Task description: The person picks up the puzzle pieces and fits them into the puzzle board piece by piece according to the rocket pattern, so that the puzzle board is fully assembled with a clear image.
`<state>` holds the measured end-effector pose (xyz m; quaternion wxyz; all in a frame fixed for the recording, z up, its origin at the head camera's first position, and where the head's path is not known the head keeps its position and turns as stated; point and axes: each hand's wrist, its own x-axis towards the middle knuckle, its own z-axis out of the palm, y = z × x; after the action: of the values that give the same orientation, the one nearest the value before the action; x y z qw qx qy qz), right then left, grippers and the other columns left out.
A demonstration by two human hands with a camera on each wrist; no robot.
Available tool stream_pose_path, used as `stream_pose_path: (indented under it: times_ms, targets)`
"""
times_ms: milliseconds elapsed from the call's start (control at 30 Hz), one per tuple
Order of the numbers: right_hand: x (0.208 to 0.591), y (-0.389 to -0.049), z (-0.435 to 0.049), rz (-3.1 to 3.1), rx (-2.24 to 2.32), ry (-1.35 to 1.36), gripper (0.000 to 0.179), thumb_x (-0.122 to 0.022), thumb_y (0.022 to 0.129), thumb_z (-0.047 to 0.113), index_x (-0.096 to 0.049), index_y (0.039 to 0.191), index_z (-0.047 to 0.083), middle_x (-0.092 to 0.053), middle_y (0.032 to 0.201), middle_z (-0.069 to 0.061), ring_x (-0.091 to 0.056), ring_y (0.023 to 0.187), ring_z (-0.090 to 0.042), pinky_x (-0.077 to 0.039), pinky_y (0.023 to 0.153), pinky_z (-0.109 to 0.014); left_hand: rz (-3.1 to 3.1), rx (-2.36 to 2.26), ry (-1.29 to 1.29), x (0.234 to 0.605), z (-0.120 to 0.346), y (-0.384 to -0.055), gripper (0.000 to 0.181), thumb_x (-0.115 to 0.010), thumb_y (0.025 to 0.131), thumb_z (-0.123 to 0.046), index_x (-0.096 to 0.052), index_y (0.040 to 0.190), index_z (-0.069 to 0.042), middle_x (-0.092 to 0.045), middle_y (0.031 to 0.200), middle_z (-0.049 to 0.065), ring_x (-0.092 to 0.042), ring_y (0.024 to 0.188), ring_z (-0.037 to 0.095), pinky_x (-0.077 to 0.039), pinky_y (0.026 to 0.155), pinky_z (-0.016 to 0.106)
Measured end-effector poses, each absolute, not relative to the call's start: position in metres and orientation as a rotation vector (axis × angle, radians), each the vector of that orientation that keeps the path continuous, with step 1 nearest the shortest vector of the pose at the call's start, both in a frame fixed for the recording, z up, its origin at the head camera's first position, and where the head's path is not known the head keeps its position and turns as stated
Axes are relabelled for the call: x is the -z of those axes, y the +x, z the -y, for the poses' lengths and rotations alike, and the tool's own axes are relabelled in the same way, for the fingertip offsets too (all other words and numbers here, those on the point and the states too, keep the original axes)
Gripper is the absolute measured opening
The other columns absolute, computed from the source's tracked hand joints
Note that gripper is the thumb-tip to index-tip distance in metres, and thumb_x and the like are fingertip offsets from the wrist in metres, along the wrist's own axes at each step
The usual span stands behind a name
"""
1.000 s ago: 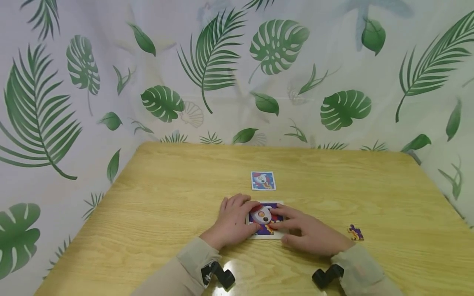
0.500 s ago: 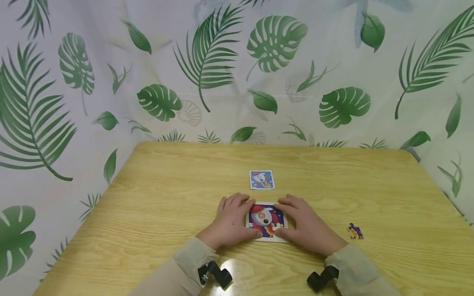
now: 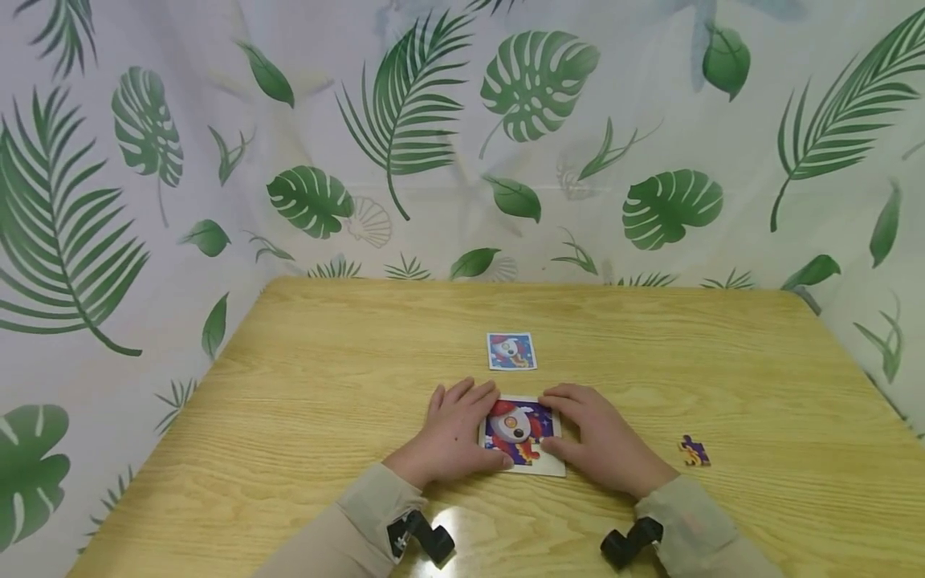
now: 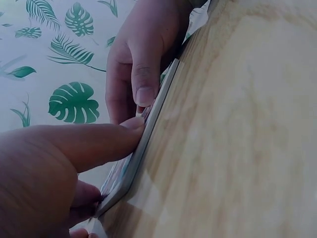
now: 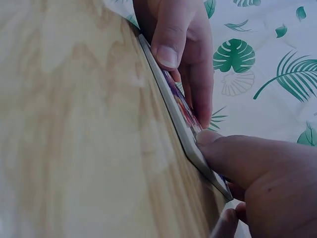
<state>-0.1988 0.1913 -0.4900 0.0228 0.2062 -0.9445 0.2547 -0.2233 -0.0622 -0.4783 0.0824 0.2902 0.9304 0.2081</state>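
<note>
A small square jigsaw puzzle [image 3: 519, 421] in a pale frame lies on the table, its picture a white and red rocket-like shape on purple. The lower right corner of its tray [image 3: 552, 462] shows bare and pale. My left hand [image 3: 451, 437] grips the left side, thumb over the front edge and fingers along the far left. At the right side my right hand [image 3: 605, 440] holds the puzzle, its thumb [image 5: 218, 141] on the face and fingers at the far right corner. Off to the right lies one loose puzzle piece [image 3: 694, 451], purple with yellow.
Beyond the puzzle lies a small picture card [image 3: 511, 352] with a similar rocket image. The wooden table [image 3: 347, 345] ends at a leaf-printed cloth [image 3: 433, 201] behind and at the sides. A black device sits on each wrist.
My right hand has drawn back from over the picture to the right side, and its thumb has slid up off the bare corner. The left hand stays almost still.
</note>
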Motion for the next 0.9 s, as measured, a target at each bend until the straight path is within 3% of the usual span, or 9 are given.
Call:
stream_pose_path:
  times_ms: [167,433,600,900]
  targets:
    - [0.487,-0.198,-0.191,2.914,-0.802,0.621,0.055,-0.073,0.093,0.038,-0.061,0.14,0.011,-0.054,0.143,-0.008,-0.045,0.136,-0.034,-0.035,0.112,-0.058,-2.769,-0.64,0.913,0.478,0.064,-0.224,0.091,-0.077,0.082,-0.051,-0.041,0.157,-0.015,-0.032,0.163,0.002,-0.016,0.152,0.03,-0.002,0.12,0.06]
    - [0.486,-0.198,-0.189,2.927,-0.836,0.586,0.054,-0.074,0.093,0.036,-0.061,0.14,0.012,-0.055,0.143,-0.008,-0.046,0.135,-0.035,-0.035,0.112,-0.058,-2.734,-0.673,0.935,0.481,0.066,-0.225,0.077,-0.076,0.085,-0.051,-0.047,0.153,-0.03,-0.032,0.162,0.004,-0.015,0.152,0.03,-0.001,0.12,0.06]
    - [0.488,-0.2,-0.188,2.927,-0.793,0.577,0.05,-0.074,0.092,0.038,-0.065,0.135,0.012,-0.056,0.14,-0.008,-0.048,0.133,-0.034,-0.037,0.111,-0.058,-2.741,-0.657,0.944,0.481,0.065,-0.225,0.077,-0.076,0.085,-0.05,-0.047,0.153,-0.03,-0.032,0.161,0.005,-0.016,0.152,0.031,-0.001,0.12,0.06]
    - [0.477,-0.197,-0.216,2.984,-0.871,0.569,0.051,-0.068,0.097,0.039,-0.059,0.142,0.017,-0.048,0.149,-0.008,-0.041,0.139,-0.036,-0.034,0.111,-0.061,-2.768,-0.662,0.954,0.481,0.067,-0.225,0.077,-0.078,0.083,-0.051,-0.05,0.151,-0.028,-0.035,0.16,0.004,-0.021,0.151,0.029,-0.003,0.12,0.059]
